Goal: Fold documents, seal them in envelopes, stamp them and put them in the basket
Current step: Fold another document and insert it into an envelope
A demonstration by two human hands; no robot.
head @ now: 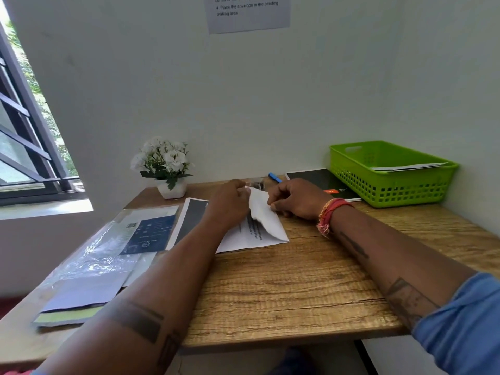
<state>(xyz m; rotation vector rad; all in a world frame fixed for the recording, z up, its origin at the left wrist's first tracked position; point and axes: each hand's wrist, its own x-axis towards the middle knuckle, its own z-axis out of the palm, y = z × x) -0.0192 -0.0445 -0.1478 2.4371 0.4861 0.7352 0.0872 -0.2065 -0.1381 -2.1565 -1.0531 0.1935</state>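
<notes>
The folded document (250, 231) lies at the centre of the frame on the wooden table (284, 288), its printed lines showing near the lower left edge, with one white flap raised and curling up between the two hands. The left hand (230, 201) has its fingers closed on the top of that raised flap, and the right hand (295, 198) pinches the flap's right edge with fingers drawn together while its heel rests on the table. Paper like this looks light, thin and limp: the lifted part already sags and buckles along its lower edge, so it probably needs holding by the corners or edges and pressing flat along the crease rather than gripping mid-sheet, where it would crumple. It should slide easily on the smooth tabletop, so one hand pinning it seems wise. The green basket (392, 182) stands at the right of the frame, well apart from the hands, with at least one white envelope (408, 167) already in it. A stack of plastic-wrapped papers (108, 253) lies at the lower left, and a blue pen (275, 177) sits just above the hands.
</notes>
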